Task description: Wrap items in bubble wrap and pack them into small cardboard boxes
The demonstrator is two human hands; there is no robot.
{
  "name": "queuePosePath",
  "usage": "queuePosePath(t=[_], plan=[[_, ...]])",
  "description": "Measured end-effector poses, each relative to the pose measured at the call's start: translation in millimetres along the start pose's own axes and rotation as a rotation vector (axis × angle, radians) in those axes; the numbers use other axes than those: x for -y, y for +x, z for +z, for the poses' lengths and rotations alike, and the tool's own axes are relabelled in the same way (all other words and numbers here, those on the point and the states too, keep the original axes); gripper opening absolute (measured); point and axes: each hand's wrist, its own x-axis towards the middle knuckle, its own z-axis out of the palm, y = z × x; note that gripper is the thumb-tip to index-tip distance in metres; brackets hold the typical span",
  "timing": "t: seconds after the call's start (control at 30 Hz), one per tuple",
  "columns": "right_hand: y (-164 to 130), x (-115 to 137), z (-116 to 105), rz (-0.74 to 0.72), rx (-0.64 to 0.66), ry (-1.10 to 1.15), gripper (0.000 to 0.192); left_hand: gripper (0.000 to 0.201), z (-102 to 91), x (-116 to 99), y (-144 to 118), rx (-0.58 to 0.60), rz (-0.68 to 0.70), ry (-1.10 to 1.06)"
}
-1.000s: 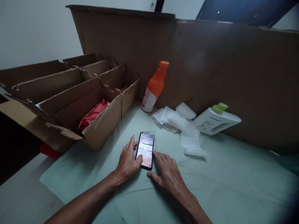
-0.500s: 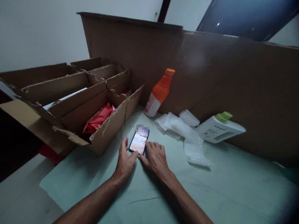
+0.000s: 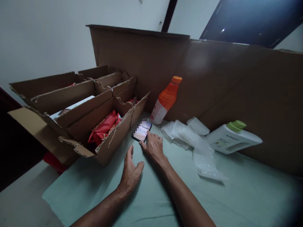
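Note:
A lit smartphone (image 3: 142,131) lies on the green cloth, its screen partly blurred out. My right hand (image 3: 154,145) has its lower right corner, with the thumb at the bottom edge and bent fingers along the right side. Closer to me, my left hand (image 3: 131,171) is empty and apart from the phone, its thumb and fingers spread. Just beyond the phone, an orange-capped bottle (image 3: 167,99) with a white lower part stands by the cardboard wall.
On the left is a divided cardboard box (image 3: 118,134) holding red packets (image 3: 105,127) and a white item. Bubble wrap (image 3: 199,143) and a white bottle with a green cap (image 3: 233,138) lie to the right. Cardboard panels (image 3: 227,91) stand along the back of the green cloth (image 3: 94,189).
The phone has slid away from me, towards the orange bottle, with my right hand at it. My left hand has let go of the phone and drawn back. The view has shifted slightly.

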Motion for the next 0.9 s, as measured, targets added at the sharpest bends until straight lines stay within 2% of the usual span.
queuePosePath(t=[0.13,0.27,0.37,0.47,0.53,0.6,0.67,0.77,0.9], plan=[[1.6,-1.8,3.3,-0.029,-0.039,0.045,0.054,0.080,-0.3,2.8,1.8,0.018,0.027,0.022],[-33.5,-24.3,-7.1,-0.074,-0.071,0.071,0.042,0.078,-3.5,8.2,1.7,0.031,0.038,0.026],[-82.8,-64.8,-25.2,-0.043,-0.104,0.052,0.042,0.077,-7.0,13.2,3.0,0.044,0.028,0.043],[-131.1,-121.6,-41.8,0.043,-0.137,-0.015,0.060,0.077,-9.5,17.4,4.7,0.080,0.039,0.092],[-151.5,-161.6,-47.7,0.111,-0.137,-0.074,0.066,0.077,-9.9,18.7,4.6,0.086,0.069,0.140],[-161.1,-194.8,-50.6,0.171,-0.131,-0.096,0.054,0.075,-9.5,18.8,3.6,0.066,0.111,0.206],[-166.3,-214.6,-54.9,0.208,-0.150,-0.070,0.041,0.071,-8.8,18.3,2.8,0.056,0.165,0.289],[-184.7,-218.9,-68.2,0.201,-0.210,-0.022,0.041,0.063,-8.2,16.3,1.8,0.063,0.259,0.383],[-246.5,-213.4,-80.5,0.030,-0.177,0.055,0.046,0.053,-7.8,8.4,-7.4,0.054,0.327,0.426]])
